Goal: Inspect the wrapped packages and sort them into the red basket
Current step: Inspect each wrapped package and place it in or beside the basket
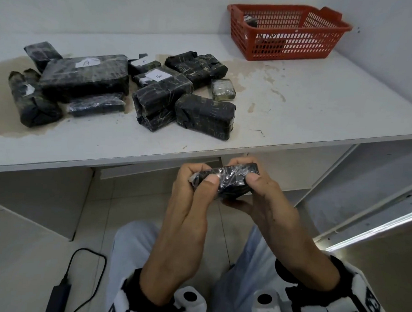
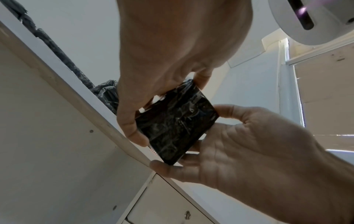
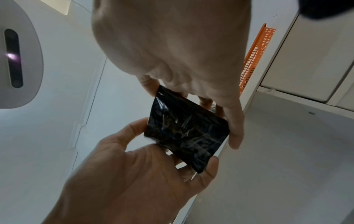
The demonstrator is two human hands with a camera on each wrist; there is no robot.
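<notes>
A small black wrapped package [image 1: 225, 180] is held below the table's front edge, over my lap. My left hand [image 1: 200, 175] pinches its left end with thumb on top and fingers curled behind. My right hand [image 1: 248, 171] grips the right end the same way. The left wrist view shows the package [image 2: 176, 125] flat between both hands, and so does the right wrist view of the package [image 3: 187, 133]. Several black wrapped packages [image 1: 85, 77] lie on the white table [image 1: 320, 102], two with white labels. The red basket [image 1: 288, 32] stands at the back right with a dark package [image 1: 251, 21] inside.
One small pale package [image 1: 223, 89] lies among the black ones. A black power bank with cable [image 1: 59, 295] sits on the floor at the lower left. A metal shelf frame [image 1: 374, 222] runs along the right. Brown stains mark the tabletop under the pile.
</notes>
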